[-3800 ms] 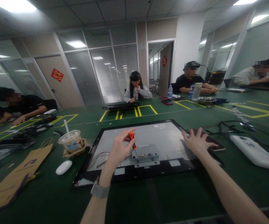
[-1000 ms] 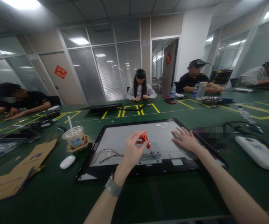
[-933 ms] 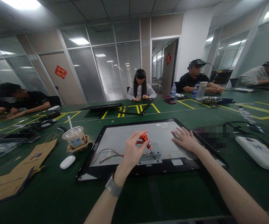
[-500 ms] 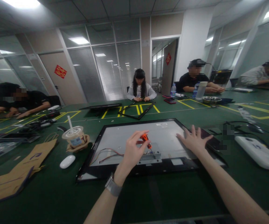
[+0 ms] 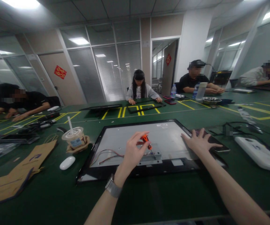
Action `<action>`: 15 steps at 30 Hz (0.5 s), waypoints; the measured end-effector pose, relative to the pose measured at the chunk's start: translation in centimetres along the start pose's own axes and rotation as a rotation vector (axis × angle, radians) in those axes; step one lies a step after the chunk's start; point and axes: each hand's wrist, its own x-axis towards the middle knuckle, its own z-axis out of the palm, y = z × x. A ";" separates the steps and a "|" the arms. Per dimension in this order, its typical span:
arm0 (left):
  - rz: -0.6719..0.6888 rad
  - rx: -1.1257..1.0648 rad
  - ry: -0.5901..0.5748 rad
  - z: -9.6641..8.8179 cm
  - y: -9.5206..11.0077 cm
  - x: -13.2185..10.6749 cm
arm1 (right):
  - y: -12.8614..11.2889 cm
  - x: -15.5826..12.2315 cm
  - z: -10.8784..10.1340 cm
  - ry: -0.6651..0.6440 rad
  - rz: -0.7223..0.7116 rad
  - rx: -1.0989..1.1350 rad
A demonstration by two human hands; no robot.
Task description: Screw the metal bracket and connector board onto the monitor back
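Observation:
My left hand (image 5: 136, 147) grips an orange-and-black screwdriver (image 5: 146, 141), its tip pointing down at a metal bracket (image 5: 157, 157). The bracket sits near the front edge of a flat display panel (image 5: 116, 134) with a grey metal back and black frame. Thin wires (image 5: 109, 151) run leftward from the bracket over the panel. My right hand (image 5: 200, 143) lies with spread fingers across the panel's right edge, partly over a dark flat device (image 5: 219, 144) beside it. Whether the screwdriver tip sits in a screw is too small to tell.
Left of the panel are a drink cup with a straw (image 5: 74, 137), a white oval case (image 5: 67, 162) and a brown paper bag (image 5: 29, 165). A white device (image 5: 258, 153) and black cables (image 5: 242, 124) lie at right. Several people sit around the green table (image 5: 135, 203).
My right hand has shifted slightly right, away from the panel's middle. My left hand and the screwdriver look almost unchanged. Across the table, a person has spread their hands and turned a black frame.

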 end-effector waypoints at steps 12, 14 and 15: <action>0.005 0.012 0.005 -0.1 0.3 0.0 | -0.1 -0.1 -0.5 -0.014 0.038 -0.046; 0.008 0.009 0.000 -0.2 0.3 0.0 | 0.0 0.1 -0.4 -0.007 0.005 -0.086; 0.014 0.006 -0.005 -0.2 0.4 0.0 | 0.1 0.2 -0.4 -0.012 -0.017 -0.109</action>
